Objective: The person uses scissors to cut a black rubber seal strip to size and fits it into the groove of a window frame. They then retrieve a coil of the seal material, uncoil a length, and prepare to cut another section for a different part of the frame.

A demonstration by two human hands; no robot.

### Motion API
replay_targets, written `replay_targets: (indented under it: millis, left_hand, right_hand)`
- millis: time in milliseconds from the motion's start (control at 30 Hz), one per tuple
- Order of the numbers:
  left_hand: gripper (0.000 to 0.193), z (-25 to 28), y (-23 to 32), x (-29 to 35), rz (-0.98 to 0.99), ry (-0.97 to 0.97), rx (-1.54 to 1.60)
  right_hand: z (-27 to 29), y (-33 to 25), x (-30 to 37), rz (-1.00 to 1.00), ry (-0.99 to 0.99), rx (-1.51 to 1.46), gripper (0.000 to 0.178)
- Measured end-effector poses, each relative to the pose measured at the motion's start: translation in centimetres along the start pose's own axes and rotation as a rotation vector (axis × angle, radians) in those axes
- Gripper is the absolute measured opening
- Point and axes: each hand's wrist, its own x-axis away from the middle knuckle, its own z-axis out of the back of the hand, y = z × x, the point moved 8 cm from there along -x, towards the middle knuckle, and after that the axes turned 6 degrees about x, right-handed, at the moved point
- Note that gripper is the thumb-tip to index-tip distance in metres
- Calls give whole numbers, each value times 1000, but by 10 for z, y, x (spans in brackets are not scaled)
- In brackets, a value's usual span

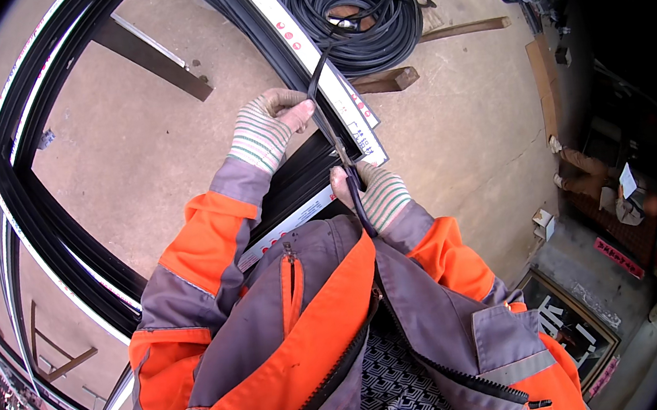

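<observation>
My left hand (274, 122), in a striped knit glove, pinches a black rubber strip (320, 79) between thumb and fingers. The strip leads up toward a large coil of the same black material (397, 23). Just below and to the right, my gloved right hand (376, 195) is closed around what look like scissors (343, 152), their metal part pointing up toward the left hand. A dark curved length passes by its fingers; whether handle or strip is unclear. Both hands are over the corner of a black frame (278, 186) faced with white film.
Another stacked black frame (15, 160) curves along the left. Wooden bars (383, 81) lie under and beside the coil. A dark beam (154, 59) lies inside the frame. At far right, a person (628, 199) sits holding something white. A framed panel (573, 323) leans at lower right.
</observation>
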Motion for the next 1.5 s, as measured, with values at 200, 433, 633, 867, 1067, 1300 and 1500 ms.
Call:
replay_targets:
  millis: [200,433,633,867,1067,1300,1500]
  left_hand:
    - [16,4,-2,1,27,23,40]
    - [17,7,-4,-3,52,15,16]
    - [23,6,1,-4,38,-9,-34]
    - [32,2,3,-5,22,-14,-28]
    - [37,2,6,-5,23,-8,-50]
    - [46,1,4,-6,7,-56,-66]
    - [49,-7,11,-1,0,-121,-19]
  right_hand:
    - [3,-11,2,-97,-139,103,68]
    - [3,-13,-1,-68,-111,85,60]
    - [4,-10,-4,-55,-71,57,52]
    - [9,-15,-3,-60,-59,33,48]
    - [14,-24,0,-74,-89,37,49]
    - [13,-24,1,-49,-84,-41,49]
    - [11,-20,1,-11,-49,29,62]
